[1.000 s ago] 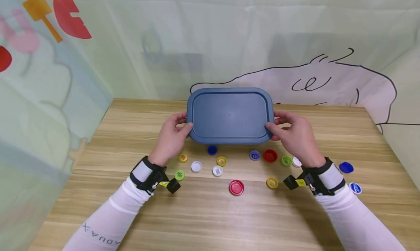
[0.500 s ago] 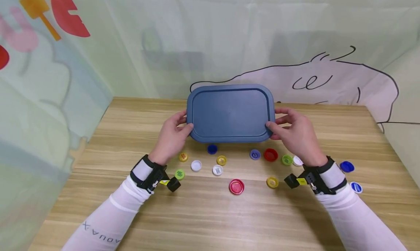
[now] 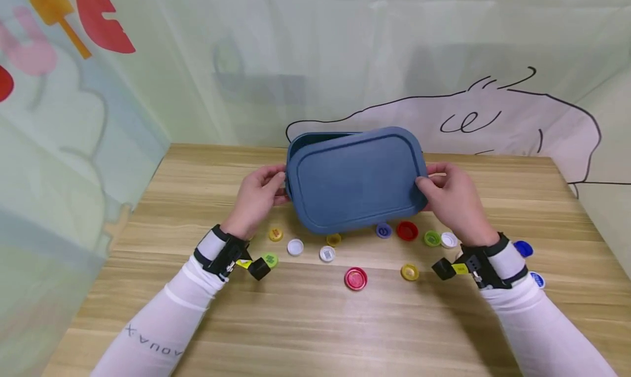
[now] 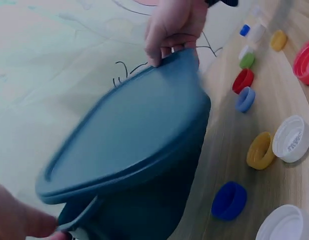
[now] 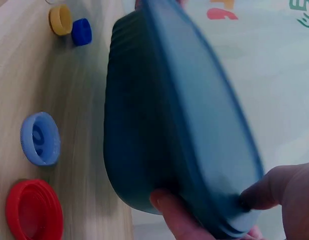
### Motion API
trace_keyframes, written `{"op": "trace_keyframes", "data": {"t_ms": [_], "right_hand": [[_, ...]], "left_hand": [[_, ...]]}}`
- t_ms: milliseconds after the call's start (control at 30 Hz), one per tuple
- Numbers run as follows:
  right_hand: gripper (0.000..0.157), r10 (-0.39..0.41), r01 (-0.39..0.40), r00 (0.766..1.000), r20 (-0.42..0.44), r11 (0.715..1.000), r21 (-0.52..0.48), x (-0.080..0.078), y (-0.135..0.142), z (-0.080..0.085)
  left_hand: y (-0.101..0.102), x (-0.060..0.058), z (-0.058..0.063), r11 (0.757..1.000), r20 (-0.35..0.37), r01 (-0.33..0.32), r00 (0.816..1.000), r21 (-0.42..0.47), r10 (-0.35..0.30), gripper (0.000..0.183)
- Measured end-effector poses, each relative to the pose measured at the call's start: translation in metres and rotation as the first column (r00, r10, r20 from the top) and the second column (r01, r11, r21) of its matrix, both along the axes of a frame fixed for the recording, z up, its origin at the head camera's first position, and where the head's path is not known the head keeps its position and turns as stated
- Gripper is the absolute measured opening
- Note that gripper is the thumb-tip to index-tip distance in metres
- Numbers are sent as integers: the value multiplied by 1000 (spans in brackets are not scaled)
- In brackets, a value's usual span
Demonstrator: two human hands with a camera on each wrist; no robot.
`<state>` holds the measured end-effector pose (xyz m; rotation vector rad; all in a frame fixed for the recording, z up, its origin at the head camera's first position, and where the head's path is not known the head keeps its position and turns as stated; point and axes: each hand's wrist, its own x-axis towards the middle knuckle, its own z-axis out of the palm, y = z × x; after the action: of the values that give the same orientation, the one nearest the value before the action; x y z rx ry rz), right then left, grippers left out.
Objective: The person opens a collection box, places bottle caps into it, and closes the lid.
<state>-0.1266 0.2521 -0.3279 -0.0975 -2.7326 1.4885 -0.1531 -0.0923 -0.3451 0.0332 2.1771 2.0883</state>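
- Biggest thing we've got is the pale printed backdrop (image 3: 345,53), with red, orange and pink lettering (image 3: 96,21) around 10 o'clock and a cartoon outline (image 3: 468,119) towards 2 (head view, 12 on the far side, middle of the clock is the lid (image 3: 357,182)).
- Next, the wood-grain desk (image 3: 276,322), running out past 6 o'clock.
- Then our dark blue box (image 5: 137,115), over the far middle of the desk. Can't tell whether its base touches down.
- The lid is skewed and tilted over the box, and a dark gap shows at its 11 o'clock corner.
- Hands: our left hand (image 3: 256,196) grips the box rim at 9 o'clock, our right hand (image 3: 455,201) pinches the lid's edge at 3. Both have thumb and fingers bent, with just the held edge between them.
- Black wrist cameras (image 3: 258,268) on both wrists, at about 8 and 4.
- Smallest stuff, the bottle caps: pinkish-red cap (image 3: 356,279) straight down at 6, red cap (image 3: 407,231) between 4 and 5, yellow cap (image 3: 409,272) and lavender cap (image 3: 384,230) both around 5, green cap (image 3: 432,238) and white cap (image 3: 449,240) side by side at 4, plus more white, yellow and green ones around 7 to 8.
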Motion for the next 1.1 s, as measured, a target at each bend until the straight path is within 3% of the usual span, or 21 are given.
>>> {"op": "trace_keyframes", "data": {"t_ms": [133,267,433,567,667,767,833,1100], "right_hand": [[60,-9,9,1000,1,1000,19,0,5,1],[62,3,-3,1000,13,1000,-2,0,9,1],[61,-8,7,1000,-3,998,-61,1,18,2],[60,-48,49,999,8,984,-171,1,30,2],[53,-70,66,998,3,926,-372,1,42,3],[48,-98,77,995,-6,818,-571,1,57,4],[48,-124,94,992,-3,764,-638,4,68,7],[54,-262,218,964,46,675,-705,14,117,14]], "left_hand": [[1,-5,-3,1000,26,-6,1000,17,6,32],[1,-9,-5,1000,53,-4,999,-29,6,28],[7,-12,-7,999,84,9,996,-46,-5,27],[13,-16,-9,1000,108,10,994,-29,-6,26],[15,-19,-11,999,127,3,992,-43,3,26],[16,-23,-14,997,136,-10,991,-73,20,26],[17,-26,-16,996,133,-14,991,-87,26,26],[22,-36,-26,994,114,-30,993,-105,42,24]]}}
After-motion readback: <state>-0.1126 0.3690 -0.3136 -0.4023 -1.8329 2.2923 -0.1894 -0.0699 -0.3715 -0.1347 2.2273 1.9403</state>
